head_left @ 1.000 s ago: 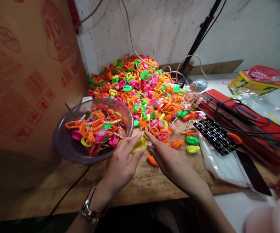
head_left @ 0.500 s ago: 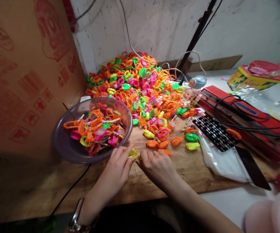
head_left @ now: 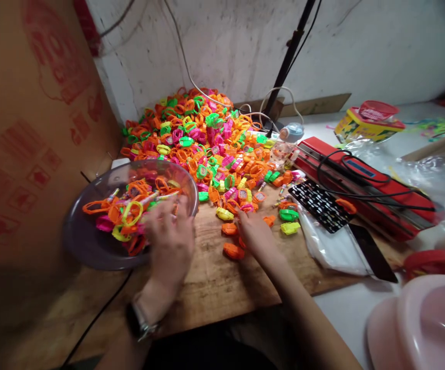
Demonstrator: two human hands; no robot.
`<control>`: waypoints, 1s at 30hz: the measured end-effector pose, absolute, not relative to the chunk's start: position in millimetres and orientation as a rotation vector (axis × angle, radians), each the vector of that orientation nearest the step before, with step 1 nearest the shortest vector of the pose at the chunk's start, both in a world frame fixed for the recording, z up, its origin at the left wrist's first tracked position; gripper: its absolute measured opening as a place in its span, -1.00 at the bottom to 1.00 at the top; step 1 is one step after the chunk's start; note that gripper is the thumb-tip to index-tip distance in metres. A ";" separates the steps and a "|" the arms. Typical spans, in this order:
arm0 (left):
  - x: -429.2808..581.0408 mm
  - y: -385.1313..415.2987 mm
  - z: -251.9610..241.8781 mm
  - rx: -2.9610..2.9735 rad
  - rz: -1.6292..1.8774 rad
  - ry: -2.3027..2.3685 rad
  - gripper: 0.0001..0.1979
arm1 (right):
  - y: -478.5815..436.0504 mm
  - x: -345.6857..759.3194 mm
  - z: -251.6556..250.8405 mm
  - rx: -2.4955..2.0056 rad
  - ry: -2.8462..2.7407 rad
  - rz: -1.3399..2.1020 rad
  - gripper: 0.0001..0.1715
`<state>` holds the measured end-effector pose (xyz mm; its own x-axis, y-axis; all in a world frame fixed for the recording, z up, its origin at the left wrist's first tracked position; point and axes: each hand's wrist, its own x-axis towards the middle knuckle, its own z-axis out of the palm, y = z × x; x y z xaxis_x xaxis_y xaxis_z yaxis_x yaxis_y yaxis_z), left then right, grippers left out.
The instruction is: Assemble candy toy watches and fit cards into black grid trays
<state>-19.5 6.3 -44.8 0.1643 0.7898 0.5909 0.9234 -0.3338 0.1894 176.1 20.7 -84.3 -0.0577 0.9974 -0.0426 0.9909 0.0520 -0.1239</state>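
Observation:
My left hand (head_left: pixel 170 231), smeared by motion, is over the right side of a purple see-through bowl (head_left: pixel 76 241), its fingers apart and nothing held. Beside those fingers a yellow toy watch (head_left: pixel 132 213) lies on a heap of orange, pink and green toy watches in the bowl. My right hand (head_left: pixel 256 234) is low over the table at the front edge of a large pile of toy watches (head_left: pixel 207 139). Its fingertips are mostly hidden among orange watches, so its grip does not show. An orange toy watch (head_left: pixel 233 251) lies just left of it.
A large cardboard box (head_left: pixel 33 128) stands at the left. To the right are a red sealing machine (head_left: pixel 361 180) with a black cable, clear plastic bags (head_left: pixel 326 246), a black patterned sheet (head_left: pixel 318 205) and a pink tub (head_left: pixel 407 318). A black pole (head_left: pixel 290 56) rises behind.
The hands have parted. My left hand has moved left over the bowl, and the yellow toy watch from between my hands appears in it. My right hand has reached forward to the pile's edge.

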 end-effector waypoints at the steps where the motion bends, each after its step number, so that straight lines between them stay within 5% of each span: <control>1: -4.1 14.2 -57.6 -2.485 -0.848 -1.591 -0.59 | 25.4 177.1 -89.7 -2.120 -2.266 0.228 -0.62; 10: 61.0 76.3 -140.2 -2.439 -0.925 -2.167 -0.76 | 45.3 167.5 -107.5 -2.080 -2.343 0.304 -0.64; 17: 36.4 49.5 -132.3 -2.437 -1.520 -2.120 -0.54 | 55.1 161.9 -119.6 -1.961 -2.184 0.402 -0.70; 21: 28.6 30.9 -116.6 -2.431 -2.106 -2.129 -0.65 | 51.6 173.4 -114.5 -1.829 -2.044 0.441 -0.67; 27: 18.1 12.0 -91.9 -2.727 -1.997 -1.876 -0.73 | 15.8 188.3 -77.8 -1.153 -1.791 0.561 -0.74; 30: 16.3 4.0 -84.4 -2.729 -1.893 -1.804 -0.65 | 0.4 185.4 -68.2 -1.153 -1.809 0.553 -0.75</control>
